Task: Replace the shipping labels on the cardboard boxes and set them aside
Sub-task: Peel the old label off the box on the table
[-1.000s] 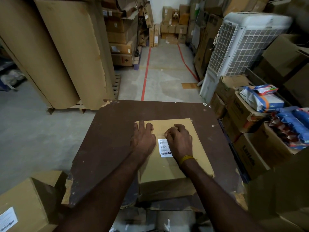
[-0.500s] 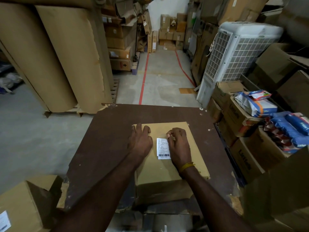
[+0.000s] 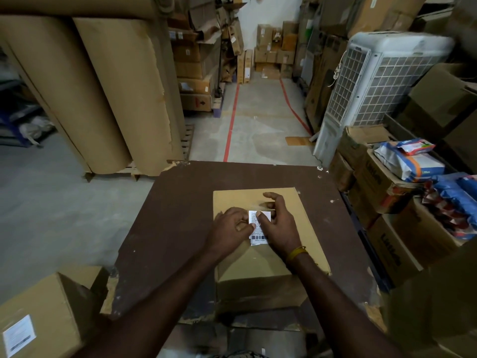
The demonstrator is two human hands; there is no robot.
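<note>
While the cardboard box (image 3: 268,254) lies on the brown surface (image 3: 167,228), its white label (image 3: 259,229) sits between both hands. The left hand (image 3: 229,226) and right hand (image 3: 280,223) pinch the label's upper part, covering its middle. Another labelled box (image 3: 38,319) stands on the floor at the left.

Both forearms reaching forward, left hand (image 3: 229,224) fingers curled; right hand (image 3: 280,223) thumb pressing down

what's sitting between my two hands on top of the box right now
The white shipping label, stuck on the cardboard box. The left hand and right hand both touch it with their fingertips. The head view shows this.
</note>
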